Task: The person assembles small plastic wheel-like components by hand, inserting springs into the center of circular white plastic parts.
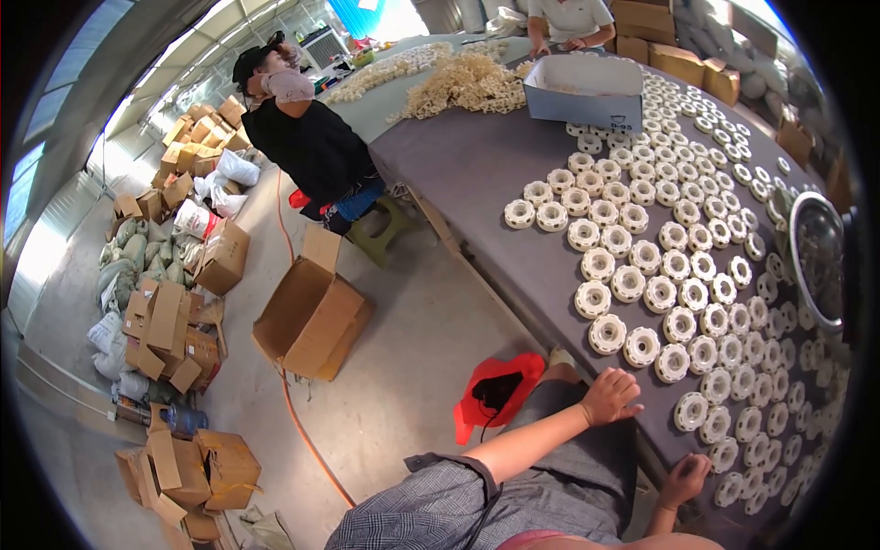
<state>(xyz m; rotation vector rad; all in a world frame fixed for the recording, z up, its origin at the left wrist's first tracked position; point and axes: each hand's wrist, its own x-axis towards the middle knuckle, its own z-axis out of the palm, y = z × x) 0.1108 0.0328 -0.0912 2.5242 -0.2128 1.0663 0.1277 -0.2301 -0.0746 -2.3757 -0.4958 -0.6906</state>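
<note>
Many white plastic wheel-shaped rings [679,324], with notched rims and a centre hole, lie flat in rows across the grey-covered table [495,156]. My left hand [612,397] is over the near table edge with its fingers curled together, and nothing shows in it. Lower down at the same edge, my right hand [686,479] is curled beside the nearest rings; its fingertips are partly hidden, so I cannot make out whether something is in it. Both hands look apart from the rings.
A metal bowl [816,261] stands at the right rim. A pale blue box [584,94] and a heap of cream-coloured pieces [467,84] are farther back. Two people sit at the table's far part. An open carton [312,312], a red bag [495,394] and an orange cable are on the floor.
</note>
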